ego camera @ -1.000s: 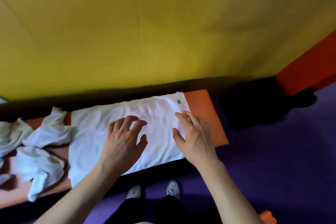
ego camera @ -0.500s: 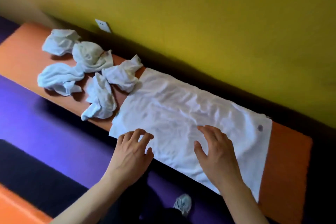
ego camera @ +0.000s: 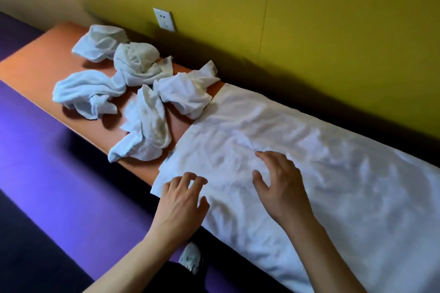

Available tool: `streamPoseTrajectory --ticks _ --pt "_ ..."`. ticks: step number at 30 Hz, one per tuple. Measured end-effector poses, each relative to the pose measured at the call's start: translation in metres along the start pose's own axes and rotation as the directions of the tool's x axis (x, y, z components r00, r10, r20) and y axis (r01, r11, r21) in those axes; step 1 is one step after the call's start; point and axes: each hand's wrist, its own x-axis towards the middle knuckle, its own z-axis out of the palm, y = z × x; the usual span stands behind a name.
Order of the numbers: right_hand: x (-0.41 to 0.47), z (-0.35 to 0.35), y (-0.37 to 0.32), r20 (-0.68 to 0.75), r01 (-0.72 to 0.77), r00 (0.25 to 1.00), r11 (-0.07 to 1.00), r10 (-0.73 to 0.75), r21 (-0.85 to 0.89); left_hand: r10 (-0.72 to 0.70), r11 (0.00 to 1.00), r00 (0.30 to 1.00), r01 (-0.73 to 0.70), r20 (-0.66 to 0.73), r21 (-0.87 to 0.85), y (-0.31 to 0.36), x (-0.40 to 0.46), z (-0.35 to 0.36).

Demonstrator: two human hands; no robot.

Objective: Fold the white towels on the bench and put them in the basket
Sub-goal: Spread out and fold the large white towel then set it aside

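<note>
Towel [ego camera: 309,162] is spread flat along the bench [ego camera: 35,64], running from frame centre to the lower right, near edge hanging slightly over the bench's front.

Risks, as I read it:
- Left hand [ego camera: 181,204] sits at the towel's near left corner, right at the overhang. If it lifts that corner alone, the fold will probably go skewed.
- Cloth is wrinkled all over. Folding without smoothing would lock the creases in.
- Dragging the towel toward the upper left could catch the nearest crumpled towel [ego camera: 188,93], which touches or overlaps the spread one's far left corner. Can't tell which.
- Pulling toward the person could slide the whole sheet off onto the purple floor [ego camera: 59,173].

Hands:
- Left: fingers spread and lightly bent, tips on the cloth by the corner. Holds nothing, no pinch visible.
- Right hand [ego camera: 281,185]: splayed, fingers arched, tips pressing the towel's middle, thumb out to the side. Grips nothing.

Further out: four more crumpled towels sit in the upper left of the frame, in a loose pile [ego camera: 119,78] on the orange bench. All unfolded. A wall socket [ego camera: 164,19] sits above them on the yellow wall. No basket in view.
</note>
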Motion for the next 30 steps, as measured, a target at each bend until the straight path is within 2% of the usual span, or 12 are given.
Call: streamPoseTrajectory --ticks 3,6,8,10,12,14,17,20,23,26,30 --pt "0.012 0.024 -0.008 -0.014 0.04 0.999 0.999 -0.04 -0.009 -0.038 0.999 0.999 0.039 0.009 -0.014 -0.023 0.007 0.02" --pt "0.012 0.035 -0.024 -0.015 0.065 0.998 0.997 -0.065 -0.036 -0.055 0.99 0.992 0.069 0.115 -0.124 -0.037 0.005 0.031" --pt "0.008 0.037 -0.037 -0.001 0.068 0.998 0.996 -0.068 -0.058 -0.019 0.984 0.981 0.054 0.195 -0.172 -0.042 -0.002 0.035" --pt "0.004 0.036 -0.052 0.022 0.059 0.998 0.995 -0.057 -0.084 0.016 0.98 0.978 0.027 0.209 -0.198 -0.05 -0.011 0.036" --pt "0.002 0.036 -0.064 0.056 0.051 0.997 0.992 -0.045 -0.113 -0.004 0.979 0.989 0.034 0.149 -0.201 -0.061 -0.015 0.035" --pt "0.007 0.038 -0.072 0.091 0.04 0.995 0.99 -0.028 -0.136 -0.091 0.982 0.994 0.099 0.058 -0.163 -0.072 -0.014 0.034" --pt "0.018 0.047 -0.078 0.133 0.032 0.991 0.987 -0.011 -0.159 -0.249 0.953 0.966 0.258 0.075 -0.159 -0.089 -0.006 0.031" --pt "0.033 0.056 -0.084 0.157 0.035 0.988 0.987 -0.01 -0.158 -0.286 0.93 0.951 0.305 0.117 -0.206 -0.103 0.007 0.037" --pt "0.049 0.061 -0.087 0.168 0.039 0.986 0.988 -0.014 -0.151 -0.336 0.886 0.941 0.333 0.047 -0.325 -0.106 0.01 0.042" --pt "0.064 0.061 -0.086 0.156 0.046 0.988 0.985 -0.019 -0.168 -0.353 0.868 0.929 0.282 -0.108 -0.409 -0.104 0.01 0.037" --pt "0.086 0.059 -0.08 0.097 -0.021 0.995 0.993 0.033 -0.115 -0.198 0.862 0.959 0.072 -0.203 -0.503 -0.088 0.008 0.018"
